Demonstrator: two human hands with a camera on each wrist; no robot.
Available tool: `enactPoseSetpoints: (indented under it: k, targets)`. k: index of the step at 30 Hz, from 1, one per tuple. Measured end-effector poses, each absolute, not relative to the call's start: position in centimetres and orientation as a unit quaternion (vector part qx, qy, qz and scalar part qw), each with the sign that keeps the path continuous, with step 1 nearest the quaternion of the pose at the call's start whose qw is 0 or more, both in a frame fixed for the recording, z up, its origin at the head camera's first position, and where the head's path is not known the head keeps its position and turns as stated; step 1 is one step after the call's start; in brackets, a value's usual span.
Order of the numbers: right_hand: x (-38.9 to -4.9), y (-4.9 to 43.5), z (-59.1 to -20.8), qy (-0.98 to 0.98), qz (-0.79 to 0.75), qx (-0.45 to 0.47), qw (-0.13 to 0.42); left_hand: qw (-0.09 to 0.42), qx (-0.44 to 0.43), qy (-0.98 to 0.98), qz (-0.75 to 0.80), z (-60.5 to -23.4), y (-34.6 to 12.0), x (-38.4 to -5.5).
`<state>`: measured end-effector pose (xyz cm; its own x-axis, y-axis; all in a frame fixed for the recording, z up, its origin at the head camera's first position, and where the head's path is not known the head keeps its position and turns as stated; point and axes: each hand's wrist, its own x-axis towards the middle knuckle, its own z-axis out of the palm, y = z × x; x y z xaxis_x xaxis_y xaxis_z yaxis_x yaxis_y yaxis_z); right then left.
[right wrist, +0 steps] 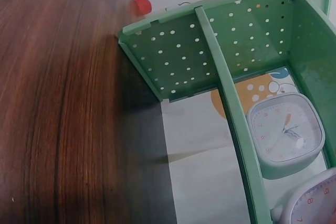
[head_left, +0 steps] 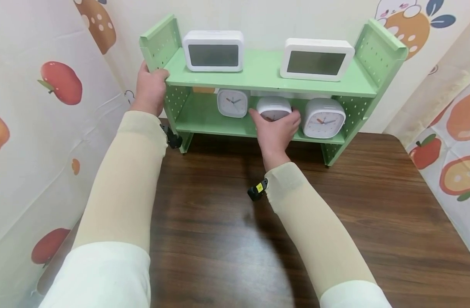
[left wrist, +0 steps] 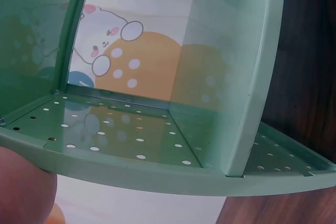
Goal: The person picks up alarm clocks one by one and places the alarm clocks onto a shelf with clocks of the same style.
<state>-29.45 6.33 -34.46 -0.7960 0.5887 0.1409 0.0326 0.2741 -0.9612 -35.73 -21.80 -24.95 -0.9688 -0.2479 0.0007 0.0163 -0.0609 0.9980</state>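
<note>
My left hand grips the left side of a green two-tier shelf, at the front corner of its upper board. In the left wrist view, part of that hand shows by the perforated side panel. With thumb and fingers spread around its sides, my right hand holds the middle white alarm clock on the lower board. The hand covers the lower part of its dial. To its left stands another white alarm clock, set further back; a third alarm clock is at the right end.
Two white digital clocks, a left one and a right one, stand on the upper board. The shelf stands on a dark brown wooden table against a fruit-patterned wall covering. Similar patterned sheets hang at both sides.
</note>
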Motion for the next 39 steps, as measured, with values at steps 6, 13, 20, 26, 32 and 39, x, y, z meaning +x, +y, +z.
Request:
enactPoseSetpoints:
  k: [6, 13, 20, 26, 32, 39]
  targets:
    - [-29.4, 6.5, -34.5, -0.774, 0.548, -0.196, 0.25, 0.09, 0.081, -0.679, -0.724, -25.0, -21.8, -35.8]
    - [-29.3, 6.5, -34.7, -0.785, 0.539, -0.186, 0.243, 0.09, 0.08, -0.68, -0.724, -24.8, -21.9, -35.7]
    - [-29.2, 6.4, -34.8, -0.792, 0.534, -0.183, 0.232, 0.076, 0.084, -0.685, -0.72, -24.8, -22.1, -35.5]
    - [-28.9, 6.9, -34.7, -0.804, 0.526, -0.176, 0.216, 0.074, 0.078, -0.694, -0.712, -24.6, -22.0, -35.6]
    - [-27.1, 7.3, -35.1, -0.81, 0.538, -0.144, 0.184, 0.038, 0.066, -0.729, -0.68, -25.1, -22.9, -34.6]
    - [-23.7, 7.9, -35.3, -0.819, 0.548, -0.087, 0.146, 0.007, 0.023, -0.867, -0.498, -28.7, -26.1, -31.8]
